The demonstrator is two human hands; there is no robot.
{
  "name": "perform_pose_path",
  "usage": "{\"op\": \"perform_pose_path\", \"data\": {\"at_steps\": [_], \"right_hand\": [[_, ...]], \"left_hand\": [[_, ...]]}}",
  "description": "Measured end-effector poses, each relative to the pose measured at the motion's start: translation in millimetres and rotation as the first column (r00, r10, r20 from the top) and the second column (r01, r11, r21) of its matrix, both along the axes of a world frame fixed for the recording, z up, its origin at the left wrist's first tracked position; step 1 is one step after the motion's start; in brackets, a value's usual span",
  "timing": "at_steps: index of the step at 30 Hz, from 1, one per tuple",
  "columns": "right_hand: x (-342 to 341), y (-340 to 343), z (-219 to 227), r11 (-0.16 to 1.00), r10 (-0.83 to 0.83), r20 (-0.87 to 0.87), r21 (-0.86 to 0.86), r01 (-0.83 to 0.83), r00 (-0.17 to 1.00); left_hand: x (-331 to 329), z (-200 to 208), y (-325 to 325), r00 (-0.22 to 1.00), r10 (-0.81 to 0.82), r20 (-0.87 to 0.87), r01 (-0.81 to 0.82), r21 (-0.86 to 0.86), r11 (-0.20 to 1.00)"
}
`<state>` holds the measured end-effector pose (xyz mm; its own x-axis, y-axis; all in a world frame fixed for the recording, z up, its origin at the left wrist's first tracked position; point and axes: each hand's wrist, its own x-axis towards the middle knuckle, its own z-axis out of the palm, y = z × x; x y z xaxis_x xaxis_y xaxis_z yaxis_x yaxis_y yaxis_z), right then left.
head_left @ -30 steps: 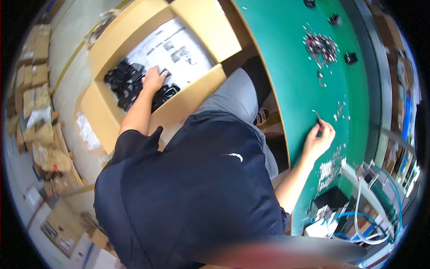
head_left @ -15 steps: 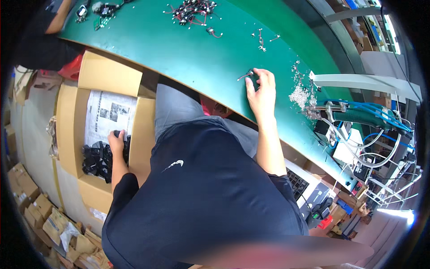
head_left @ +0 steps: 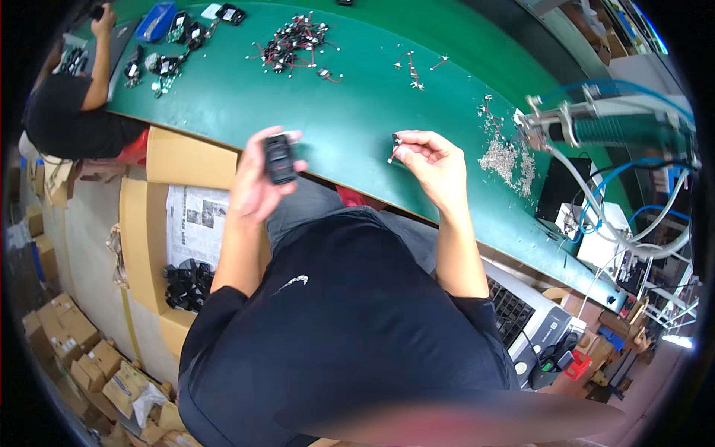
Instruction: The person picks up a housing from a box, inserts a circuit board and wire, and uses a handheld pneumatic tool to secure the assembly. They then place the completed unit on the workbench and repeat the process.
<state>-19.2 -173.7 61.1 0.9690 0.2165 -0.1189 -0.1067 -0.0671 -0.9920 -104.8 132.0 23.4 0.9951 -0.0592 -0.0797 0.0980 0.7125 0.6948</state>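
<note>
My left hand (head_left: 252, 179), slightly smeared by motion, is raised over the near edge of the green bench (head_left: 342, 112). Its fingers are closed round a black plastic housing (head_left: 279, 159) with a recessed inside facing up. To the right, above the bench top, my right hand (head_left: 438, 164) pinches a small black part with a red wire (head_left: 395, 141) between thumb and fingertips. The two hands are apart. Beyond them lies a pile of similar small wired parts (head_left: 294, 45), with a few strays beside it.
An open cardboard box (head_left: 145, 246) at my left holds black housings (head_left: 188, 284) and a printed sheet (head_left: 195, 220). White bits (head_left: 506, 160) lie scattered near a machine with blue hoses (head_left: 596, 123). A co-worker (head_left: 82, 112) sits at the far left by a blue tray (head_left: 156, 22).
My left hand has come up out of the cardboard box with a black housing and over to the bench edge. My right hand has lifted the small wired part and shifted slightly left.
</note>
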Motion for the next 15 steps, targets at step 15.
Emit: {"op": "perform_pose_path", "data": {"at_steps": [15], "right_hand": [[-35.4,-17.4,34.6,0.8,0.188,0.65,-0.536,0.269,0.736]], "left_hand": [[79.2,18.9,-129.8,0.858,-0.507,0.085,0.421,0.452,0.786]]}}
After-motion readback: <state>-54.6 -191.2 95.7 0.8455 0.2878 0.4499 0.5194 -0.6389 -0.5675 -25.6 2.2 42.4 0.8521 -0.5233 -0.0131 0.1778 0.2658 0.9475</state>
